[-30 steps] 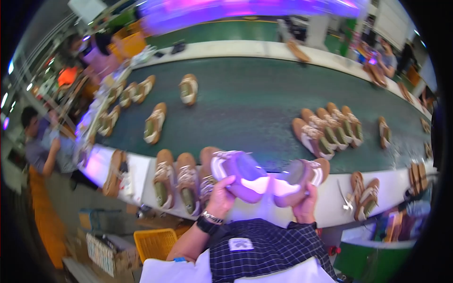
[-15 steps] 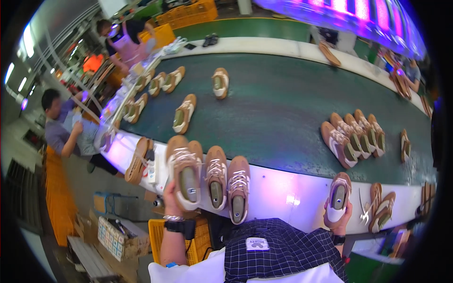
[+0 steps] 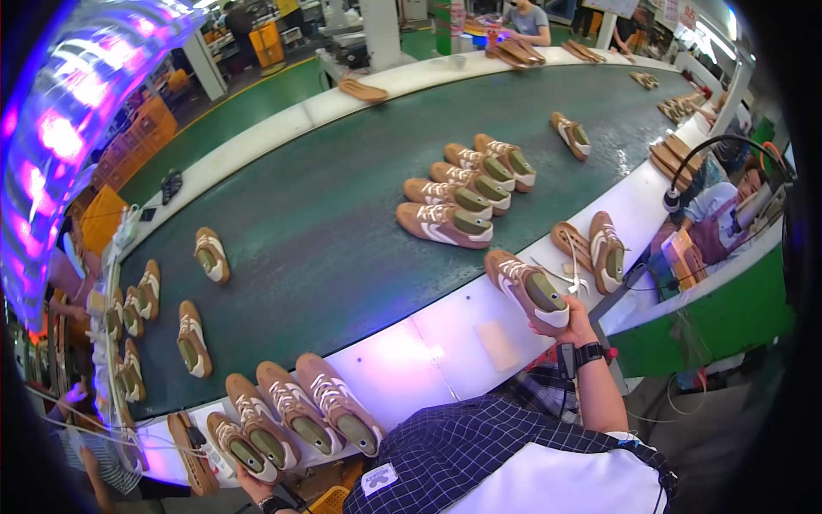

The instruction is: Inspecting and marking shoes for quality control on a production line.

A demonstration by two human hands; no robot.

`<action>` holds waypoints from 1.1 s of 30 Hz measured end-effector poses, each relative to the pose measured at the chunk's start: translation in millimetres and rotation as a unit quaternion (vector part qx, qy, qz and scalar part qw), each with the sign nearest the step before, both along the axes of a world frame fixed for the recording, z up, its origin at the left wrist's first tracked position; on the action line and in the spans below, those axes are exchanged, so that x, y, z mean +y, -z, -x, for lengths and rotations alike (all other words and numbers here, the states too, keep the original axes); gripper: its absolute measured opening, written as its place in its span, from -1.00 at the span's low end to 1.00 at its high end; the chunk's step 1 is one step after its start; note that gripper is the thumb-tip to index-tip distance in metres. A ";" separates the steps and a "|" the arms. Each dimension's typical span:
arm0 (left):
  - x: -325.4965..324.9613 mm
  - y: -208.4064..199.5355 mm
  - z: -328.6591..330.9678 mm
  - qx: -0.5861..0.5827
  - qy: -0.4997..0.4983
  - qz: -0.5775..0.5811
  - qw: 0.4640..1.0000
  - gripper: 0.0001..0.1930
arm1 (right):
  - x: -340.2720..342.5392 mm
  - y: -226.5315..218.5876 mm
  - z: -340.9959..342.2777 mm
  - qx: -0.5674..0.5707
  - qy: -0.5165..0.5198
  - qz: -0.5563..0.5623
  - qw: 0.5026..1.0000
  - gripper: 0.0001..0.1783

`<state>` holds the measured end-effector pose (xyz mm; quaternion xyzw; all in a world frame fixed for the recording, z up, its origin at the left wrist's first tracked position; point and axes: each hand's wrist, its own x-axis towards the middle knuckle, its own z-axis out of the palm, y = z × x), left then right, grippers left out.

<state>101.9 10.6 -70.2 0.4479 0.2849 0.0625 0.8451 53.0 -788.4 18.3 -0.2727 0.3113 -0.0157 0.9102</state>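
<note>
My right hand grips a tan sneaker by its white heel, above the white ledge, with the toe pointing away to the left. At the lower left, my left hand is closed at the heel of another tan sneaker, its fingers partly hidden under the shoe. That shoe is at the left end of a row with several matching sneakers on the ledge. All have white laces and olive insides. Just beyond my right hand's shoe, a group of sneakers lies on the dark green conveyor belt.
On the white ledge lie a beige pad, loose soles and a further sneaker. More shoes stand on the belt's left. A black flexible-neck lamp stands at right. Other people work around the belt.
The view has swung to the right. The left hand's sneaker has come down beside the row. My right hand still holds its sneaker, now tilted with its toe to the left.
</note>
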 end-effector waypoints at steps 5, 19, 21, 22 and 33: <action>61.3 18.4 -8.6 0.144 0.066 -0.113 0.981 -0.63 | -27.2 47.6 18.4 0.066 0.026 0.041 0.997 -0.59; -138.1 -66.6 -96.3 0.048 -0.121 -0.605 0.785 -0.56 | -38.1 -5.5 -111.3 0.106 -0.013 0.684 0.721 -0.69; -234.2 -114.4 -106.8 -0.081 -0.045 -0.477 0.874 -0.71 | -32.1 -4.3 -158.0 0.077 -0.090 0.688 0.716 -0.63; -259.1 -125.1 -108.2 -0.082 0.025 -0.422 0.903 -0.72 | -22.5 -15.9 -180.7 0.063 -0.124 0.686 0.714 -0.59; -422.3 -155.0 -72.9 -0.013 0.330 -0.245 0.912 -0.76 | -4.6 43.5 -296.9 0.194 -0.243 0.813 0.493 -0.53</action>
